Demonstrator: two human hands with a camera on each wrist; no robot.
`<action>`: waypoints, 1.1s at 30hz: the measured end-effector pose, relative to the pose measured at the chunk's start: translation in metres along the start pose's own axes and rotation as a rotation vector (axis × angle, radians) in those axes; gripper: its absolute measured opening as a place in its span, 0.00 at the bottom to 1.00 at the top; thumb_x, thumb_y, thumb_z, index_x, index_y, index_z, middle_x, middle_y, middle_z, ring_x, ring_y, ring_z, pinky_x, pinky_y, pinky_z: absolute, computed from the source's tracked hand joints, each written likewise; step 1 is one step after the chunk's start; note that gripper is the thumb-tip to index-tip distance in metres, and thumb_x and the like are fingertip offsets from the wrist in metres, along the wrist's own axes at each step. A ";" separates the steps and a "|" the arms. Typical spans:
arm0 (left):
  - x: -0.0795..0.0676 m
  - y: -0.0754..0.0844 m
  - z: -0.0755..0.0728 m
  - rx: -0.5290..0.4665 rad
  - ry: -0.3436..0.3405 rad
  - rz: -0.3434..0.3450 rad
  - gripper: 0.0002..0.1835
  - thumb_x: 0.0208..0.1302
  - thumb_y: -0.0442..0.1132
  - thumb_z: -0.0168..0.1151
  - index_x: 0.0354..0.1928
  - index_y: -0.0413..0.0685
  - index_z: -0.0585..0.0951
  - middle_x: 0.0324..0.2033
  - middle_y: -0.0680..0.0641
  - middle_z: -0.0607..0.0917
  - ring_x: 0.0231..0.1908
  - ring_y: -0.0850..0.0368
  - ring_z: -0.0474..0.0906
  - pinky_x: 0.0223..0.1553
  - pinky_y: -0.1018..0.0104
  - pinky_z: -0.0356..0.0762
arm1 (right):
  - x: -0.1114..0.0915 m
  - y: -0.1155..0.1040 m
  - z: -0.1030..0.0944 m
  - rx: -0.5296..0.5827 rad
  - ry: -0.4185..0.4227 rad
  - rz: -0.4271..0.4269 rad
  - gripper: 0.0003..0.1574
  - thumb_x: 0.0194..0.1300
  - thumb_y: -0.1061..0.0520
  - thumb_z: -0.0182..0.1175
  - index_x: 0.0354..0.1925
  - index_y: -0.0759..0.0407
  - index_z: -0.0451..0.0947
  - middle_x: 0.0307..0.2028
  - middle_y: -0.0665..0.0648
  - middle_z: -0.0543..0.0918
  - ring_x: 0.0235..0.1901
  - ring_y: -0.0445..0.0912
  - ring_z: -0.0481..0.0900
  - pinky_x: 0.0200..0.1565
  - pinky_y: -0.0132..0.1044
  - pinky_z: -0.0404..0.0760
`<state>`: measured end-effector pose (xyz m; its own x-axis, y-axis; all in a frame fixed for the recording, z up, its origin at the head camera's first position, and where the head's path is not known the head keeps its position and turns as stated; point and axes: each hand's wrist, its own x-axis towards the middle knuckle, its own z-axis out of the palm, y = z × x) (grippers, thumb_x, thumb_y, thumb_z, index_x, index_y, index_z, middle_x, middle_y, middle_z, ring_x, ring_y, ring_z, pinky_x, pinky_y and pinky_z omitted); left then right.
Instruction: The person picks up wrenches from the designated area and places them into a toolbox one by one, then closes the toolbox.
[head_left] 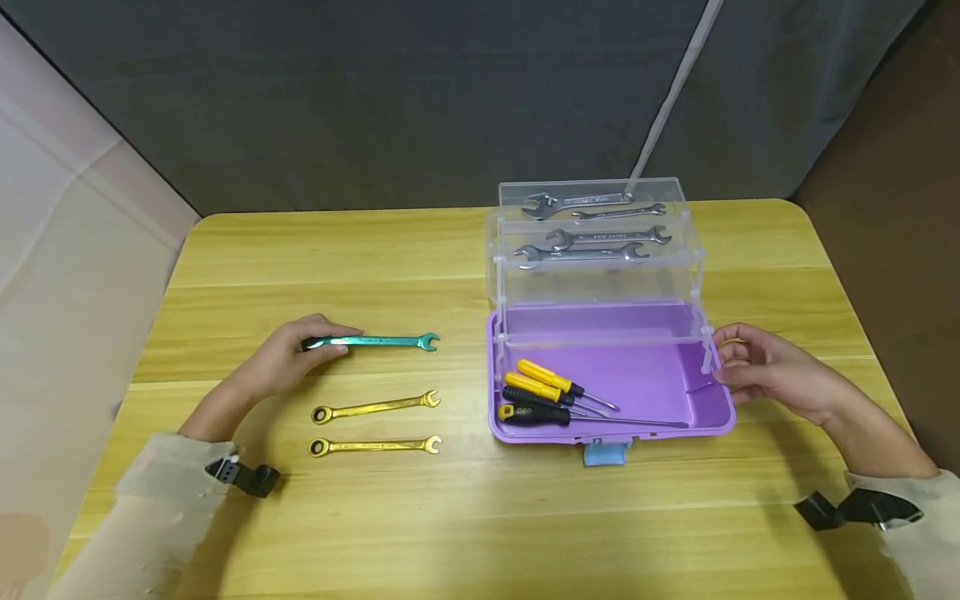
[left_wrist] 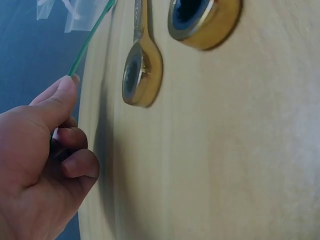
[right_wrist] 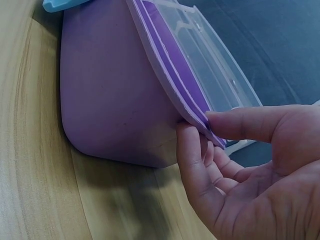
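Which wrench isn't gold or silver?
The bluish-green wrench, held in the left hand. The two gold wrenches lie on the table; the silver wrenches sit in the clear plastic trays.

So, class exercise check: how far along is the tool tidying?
Looks done: four silver wrenches lie in the clear trays, screwdrivers in the purple box.
In hand: the left hand holds a green wrench; the right hand pinches the box's rim.
Probably left: stowing that wrench and the two gold wrenches on the table.
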<state>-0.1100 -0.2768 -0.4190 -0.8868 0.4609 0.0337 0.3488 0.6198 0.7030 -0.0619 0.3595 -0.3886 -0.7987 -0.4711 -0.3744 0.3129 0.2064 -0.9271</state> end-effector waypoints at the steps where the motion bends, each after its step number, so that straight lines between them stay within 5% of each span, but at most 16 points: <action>1: 0.000 -0.001 0.000 0.000 0.009 -0.006 0.14 0.67 0.30 0.66 0.54 0.44 0.87 0.37 0.49 0.85 0.35 0.63 0.73 0.36 0.74 0.69 | 0.000 0.000 0.000 0.002 -0.002 -0.001 0.18 0.72 0.73 0.51 0.55 0.59 0.64 0.40 0.54 0.81 0.39 0.47 0.84 0.39 0.43 0.86; 18: 0.000 0.001 -0.002 -0.035 0.070 -0.083 0.14 0.73 0.32 0.61 0.56 0.45 0.85 0.43 0.45 0.84 0.38 0.61 0.72 0.38 0.75 0.68 | 0.000 0.002 -0.001 0.029 -0.009 -0.022 0.19 0.72 0.74 0.50 0.55 0.59 0.65 0.40 0.54 0.81 0.39 0.47 0.84 0.39 0.42 0.86; 33: 0.003 0.020 -0.012 -0.102 0.105 -0.016 0.15 0.72 0.30 0.62 0.58 0.42 0.84 0.44 0.41 0.83 0.38 0.62 0.72 0.37 0.75 0.70 | 0.000 0.002 -0.001 0.032 -0.008 -0.016 0.19 0.72 0.74 0.49 0.55 0.58 0.65 0.40 0.54 0.81 0.39 0.47 0.84 0.39 0.42 0.86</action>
<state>-0.1089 -0.2708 -0.3957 -0.9208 0.3789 0.0925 0.3066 0.5564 0.7723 -0.0618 0.3606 -0.3900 -0.7997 -0.4810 -0.3593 0.3160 0.1716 -0.9331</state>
